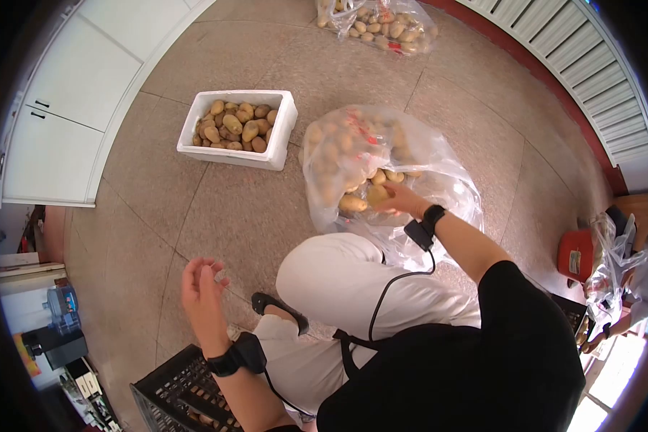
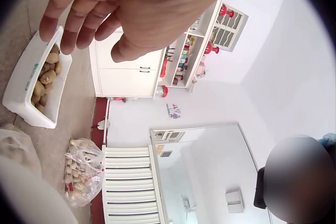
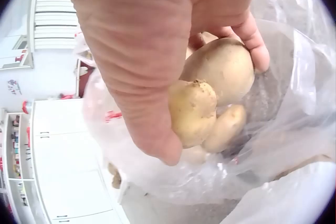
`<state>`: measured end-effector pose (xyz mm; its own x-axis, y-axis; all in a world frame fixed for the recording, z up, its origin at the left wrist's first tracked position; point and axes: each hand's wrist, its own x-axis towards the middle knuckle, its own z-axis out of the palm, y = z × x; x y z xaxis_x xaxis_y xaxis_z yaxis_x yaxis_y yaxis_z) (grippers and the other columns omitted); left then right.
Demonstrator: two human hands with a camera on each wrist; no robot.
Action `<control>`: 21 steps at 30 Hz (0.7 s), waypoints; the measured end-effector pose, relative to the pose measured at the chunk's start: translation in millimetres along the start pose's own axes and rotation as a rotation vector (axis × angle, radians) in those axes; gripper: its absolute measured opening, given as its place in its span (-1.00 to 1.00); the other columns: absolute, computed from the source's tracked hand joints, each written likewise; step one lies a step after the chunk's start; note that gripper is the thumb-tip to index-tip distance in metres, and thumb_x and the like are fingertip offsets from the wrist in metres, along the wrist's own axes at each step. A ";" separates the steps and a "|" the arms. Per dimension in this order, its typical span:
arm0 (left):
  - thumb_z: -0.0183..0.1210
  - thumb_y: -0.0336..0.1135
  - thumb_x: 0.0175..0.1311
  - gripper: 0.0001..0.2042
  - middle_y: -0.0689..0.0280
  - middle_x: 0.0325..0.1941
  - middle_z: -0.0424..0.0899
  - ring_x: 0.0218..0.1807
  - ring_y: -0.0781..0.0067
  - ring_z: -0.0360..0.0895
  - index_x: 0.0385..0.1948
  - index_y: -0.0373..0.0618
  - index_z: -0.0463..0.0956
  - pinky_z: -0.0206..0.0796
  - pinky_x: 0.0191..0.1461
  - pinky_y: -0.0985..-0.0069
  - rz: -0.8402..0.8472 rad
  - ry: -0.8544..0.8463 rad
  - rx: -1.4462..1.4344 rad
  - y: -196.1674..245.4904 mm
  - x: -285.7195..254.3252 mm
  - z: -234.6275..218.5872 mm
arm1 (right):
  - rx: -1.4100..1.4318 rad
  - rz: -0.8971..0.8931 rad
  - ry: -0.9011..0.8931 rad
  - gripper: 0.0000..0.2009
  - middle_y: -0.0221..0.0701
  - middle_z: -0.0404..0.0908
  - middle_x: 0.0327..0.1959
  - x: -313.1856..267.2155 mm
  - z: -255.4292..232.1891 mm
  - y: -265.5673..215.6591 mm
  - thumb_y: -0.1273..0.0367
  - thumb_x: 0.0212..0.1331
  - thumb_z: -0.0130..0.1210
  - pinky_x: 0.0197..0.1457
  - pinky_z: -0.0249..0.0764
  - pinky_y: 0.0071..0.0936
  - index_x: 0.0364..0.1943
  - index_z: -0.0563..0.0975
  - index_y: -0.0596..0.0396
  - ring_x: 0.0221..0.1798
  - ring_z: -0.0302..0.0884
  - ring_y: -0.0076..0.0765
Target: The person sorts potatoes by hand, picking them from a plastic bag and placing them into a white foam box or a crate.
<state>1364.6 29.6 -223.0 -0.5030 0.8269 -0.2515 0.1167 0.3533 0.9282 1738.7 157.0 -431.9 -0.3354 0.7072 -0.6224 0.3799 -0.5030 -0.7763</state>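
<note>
My right hand (image 1: pixel 403 199) reaches into a large clear plastic bag (image 1: pixel 439 155) of potatoes, its fingers curled round a potato (image 1: pixel 377 194). In the right wrist view the fingers of that hand (image 3: pixel 147 50) wrap a large pale potato (image 3: pixel 223 71), and the thumb lies beside a smaller yellow one (image 3: pixel 193 113); the hand hides part of both. My left hand (image 1: pixel 207 291) is raised over the floor to the left of my knee, holding nothing. Its fingers hang loosely apart in the left wrist view, where the hand (image 2: pixel 142 14) shows at the top.
A white foam box (image 1: pixel 270 160) full of potatoes stands beyond my left hand. Another bag of potatoes (image 1: pixel 392 29) lies farther off. A black crate (image 1: pixel 169 392) is by my left forearm. At the right are a red container (image 1: pixel 576 255) and another person's arm (image 1: pixel 626 317).
</note>
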 end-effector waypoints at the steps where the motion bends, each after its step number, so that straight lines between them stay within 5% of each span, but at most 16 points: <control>1: -0.04 -0.26 0.29 -0.67 0.21 -0.07 0.43 -0.01 0.37 0.43 0.00 -0.25 0.29 0.34 -0.09 0.48 -0.021 -0.023 -0.060 -1.2 -1.3 -2.2 | 0.027 -0.035 -0.027 -0.37 -0.47 0.51 -0.14 -11.6 1.9 -24.9 0.28 -0.16 0.28 -0.38 0.40 -0.62 0.11 0.31 0.00 -0.27 0.44 -0.62; 4: -0.04 -0.19 0.30 -0.64 0.19 -0.05 0.42 0.02 0.32 0.41 0.01 -0.23 0.26 0.35 -0.08 0.42 -0.052 -0.079 -0.204 2.9 -8.2 -4.2 | 0.072 -0.336 -0.096 -0.39 -0.37 0.47 -0.12 -22.1 22.2 -84.5 0.25 -0.22 0.33 -0.06 0.37 -0.50 0.03 0.38 0.08 -0.10 0.41 -0.44; 6: -0.06 -0.14 0.30 -0.61 0.18 -0.04 0.42 0.03 0.29 0.40 0.02 -0.21 0.24 0.35 -0.07 0.37 -0.062 -0.163 -0.320 -6.3 -7.8 -6.8 | -0.172 -0.646 -0.197 -0.38 -0.24 0.38 -0.02 -28.2 47.6 -137.1 0.26 -0.30 0.36 0.13 0.28 -0.40 0.00 0.41 0.02 0.05 0.33 -0.24; 9: -0.15 -0.01 0.32 -0.56 0.15 0.01 0.39 0.08 0.19 0.38 0.06 -0.15 0.21 0.34 -0.05 0.24 -0.083 -0.341 -0.534 -19.0 -0.7 -19.4 | -0.357 -1.028 -0.259 -0.41 -0.19 0.22 0.08 -34.7 106.1 -191.4 0.34 -0.33 0.35 0.11 0.31 -0.38 -0.03 0.42 -0.07 0.13 0.22 -0.15; 13: -0.23 0.13 0.30 -0.44 0.11 0.12 0.33 0.15 0.15 0.33 0.11 -0.18 0.16 0.31 0.03 0.14 -0.133 -0.418 -0.752 -13.1 -0.2 -16.9 | -0.395 -1.283 -0.359 -0.39 -0.13 0.13 0.12 -60.0 174.4 -231.0 0.37 -0.40 0.35 0.16 0.23 -0.27 -0.05 0.43 -0.10 0.14 0.18 0.02; 15: -0.27 0.15 0.30 -0.43 0.11 0.12 0.33 0.14 0.17 0.33 0.11 -0.17 0.16 0.33 0.04 0.16 -0.111 -0.382 -0.823 -8.9 0.6 -12.5 | -0.489 -1.492 -0.207 -0.39 -0.13 0.14 0.12 -69.7 197.7 -236.0 0.39 -0.45 0.35 0.16 0.21 -0.20 -0.08 0.45 -0.14 0.13 0.16 0.07; 21: -0.34 0.19 0.30 -0.41 0.14 0.10 0.34 0.09 0.26 0.39 0.11 -0.15 0.19 0.41 -0.02 0.31 -0.142 -0.444 -1.078 -2.0 -4.2 -25.3 | -0.447 -1.584 -0.229 -0.43 -0.14 0.11 0.17 -87.7 235.6 -244.6 0.44 -0.41 0.34 0.20 0.19 -0.17 -0.11 0.46 -0.18 0.20 0.11 0.13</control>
<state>1344.8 14.3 -216.9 -0.0849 0.9651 -0.2476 -0.8089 0.0783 0.5826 1472.2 101.0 -211.0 -0.7010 0.2415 0.6711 -0.2511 0.7972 -0.5491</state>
